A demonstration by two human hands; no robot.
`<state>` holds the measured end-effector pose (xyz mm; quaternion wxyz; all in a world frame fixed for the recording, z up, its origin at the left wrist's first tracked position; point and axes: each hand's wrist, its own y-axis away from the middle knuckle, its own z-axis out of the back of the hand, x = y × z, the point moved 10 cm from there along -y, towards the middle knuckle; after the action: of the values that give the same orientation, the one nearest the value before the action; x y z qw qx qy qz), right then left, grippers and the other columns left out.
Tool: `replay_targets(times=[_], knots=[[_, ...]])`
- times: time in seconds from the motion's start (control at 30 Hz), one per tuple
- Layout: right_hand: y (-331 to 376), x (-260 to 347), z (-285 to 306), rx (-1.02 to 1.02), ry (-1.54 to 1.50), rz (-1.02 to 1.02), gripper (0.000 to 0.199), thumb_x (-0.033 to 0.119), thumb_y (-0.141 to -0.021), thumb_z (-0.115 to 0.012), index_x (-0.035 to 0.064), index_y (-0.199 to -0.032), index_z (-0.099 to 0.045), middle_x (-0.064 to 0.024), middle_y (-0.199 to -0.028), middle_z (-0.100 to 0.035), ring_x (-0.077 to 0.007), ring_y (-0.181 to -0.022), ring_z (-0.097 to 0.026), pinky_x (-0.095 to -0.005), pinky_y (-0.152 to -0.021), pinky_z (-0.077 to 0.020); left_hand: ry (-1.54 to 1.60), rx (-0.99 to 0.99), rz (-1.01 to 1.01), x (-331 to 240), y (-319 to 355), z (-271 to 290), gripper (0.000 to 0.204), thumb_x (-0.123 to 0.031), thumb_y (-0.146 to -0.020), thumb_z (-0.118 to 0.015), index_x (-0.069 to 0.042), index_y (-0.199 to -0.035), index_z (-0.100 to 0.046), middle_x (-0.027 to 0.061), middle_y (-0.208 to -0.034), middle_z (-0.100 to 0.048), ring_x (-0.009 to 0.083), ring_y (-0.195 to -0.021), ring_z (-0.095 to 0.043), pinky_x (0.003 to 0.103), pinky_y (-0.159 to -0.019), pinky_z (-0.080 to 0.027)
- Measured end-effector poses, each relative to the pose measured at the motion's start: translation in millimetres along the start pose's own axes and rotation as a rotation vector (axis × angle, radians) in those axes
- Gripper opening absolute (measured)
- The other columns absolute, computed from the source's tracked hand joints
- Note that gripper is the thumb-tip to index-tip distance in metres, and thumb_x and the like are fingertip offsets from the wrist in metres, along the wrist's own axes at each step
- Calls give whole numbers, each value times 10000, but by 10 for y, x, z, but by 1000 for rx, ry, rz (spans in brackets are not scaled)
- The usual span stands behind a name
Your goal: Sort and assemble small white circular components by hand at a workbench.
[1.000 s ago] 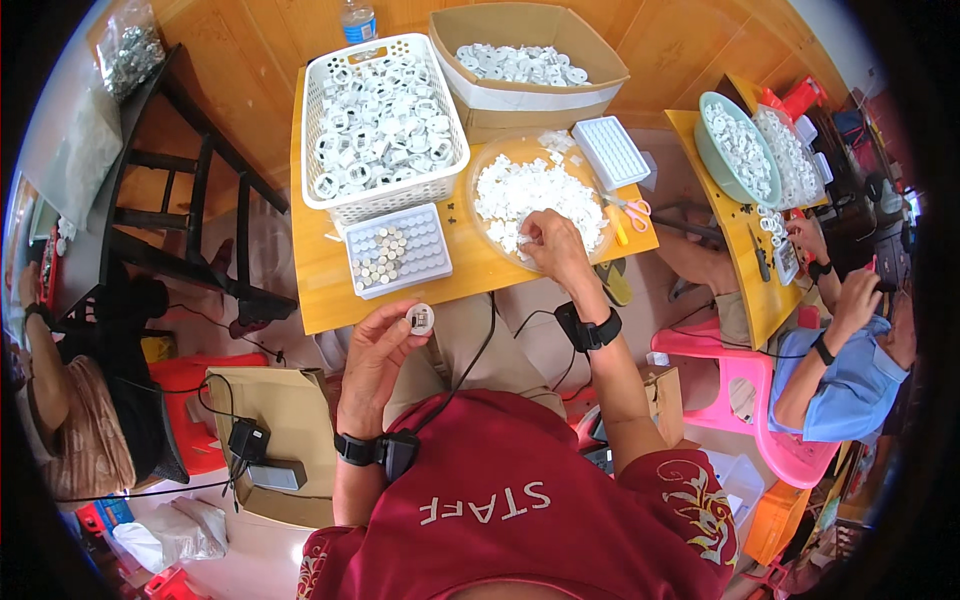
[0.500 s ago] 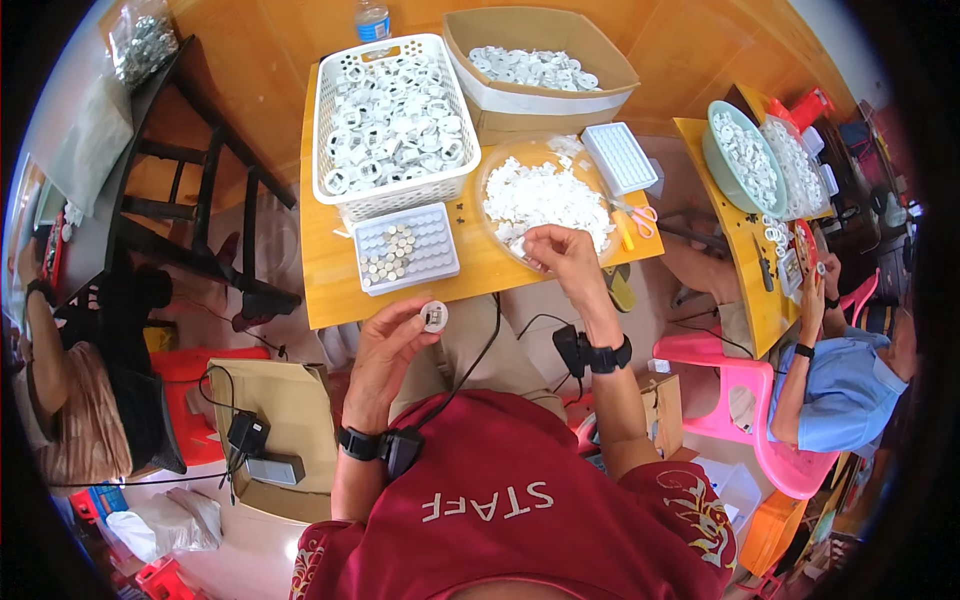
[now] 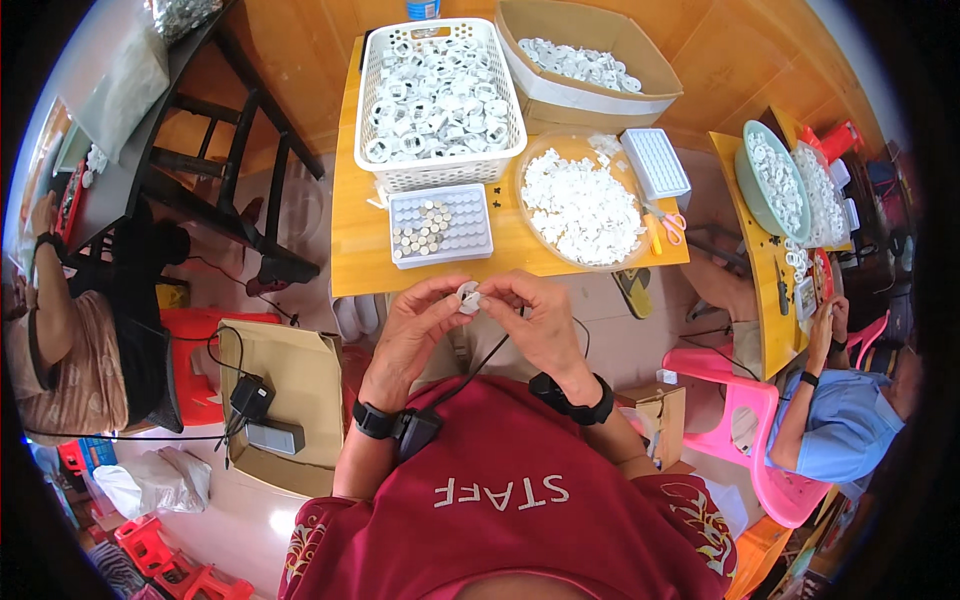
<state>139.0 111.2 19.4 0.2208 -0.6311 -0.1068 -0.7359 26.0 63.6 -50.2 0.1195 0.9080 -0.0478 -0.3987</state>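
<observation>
In front of my chest, just off the table's near edge, both hands meet at a small round white plastic part (image 3: 468, 299). My left hand (image 3: 418, 325) grips this part between thumb and fingertips. From the other side my right hand (image 3: 538, 322) is closed in a pinch, its fingertips at the part with a small white piece, mostly hidden by the fingers. On the table beyond, a shallow round bowl (image 3: 524, 222) is heaped with small white pieces (image 3: 582, 205). Left of it, a white compartment tray (image 3: 440, 257) contains several small metallic discs (image 3: 425, 230).
A white basket (image 3: 440, 178) of round parts and a cardboard box (image 3: 590, 108) stand behind. A second tray (image 3: 657, 165), pink-handled scissors (image 3: 673, 228) and a yellow tool (image 3: 653, 235) lie right. A co-worker (image 3: 838, 410) sits right; another person (image 3: 75, 350) is left.
My right hand has left the bowl and come back to my left hand. My left hand has moved slightly right with the round part. The head view has shifted.
</observation>
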Motion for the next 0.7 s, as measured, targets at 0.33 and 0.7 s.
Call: replay_targets(times=[0.33, 0.7], knots=[[0, 50, -13, -8, 108, 68, 127, -6, -745, -592, -9, -871, -605, -82, -728, -608, -125, -551, -540, -244, -503, -421, -1, 2, 0, -10, 20, -7, 242, -45, -818, -588, -18, -1059, -584, 93, -959, -607, 156, -853, -597, 258, -739, -505], [-21, 150, -66, 35, 238, 150, 108, -8, -735, -595, -3, -843, -596, -108, -701, -580, -199, -561, -563, -279, -509, -434, -26, -4, 5, 17, 13, 24, 252, -57, -812, -601, -18, -1060, -590, 91, -976, -612, 145, -853, -595, 254, -734, -499]])
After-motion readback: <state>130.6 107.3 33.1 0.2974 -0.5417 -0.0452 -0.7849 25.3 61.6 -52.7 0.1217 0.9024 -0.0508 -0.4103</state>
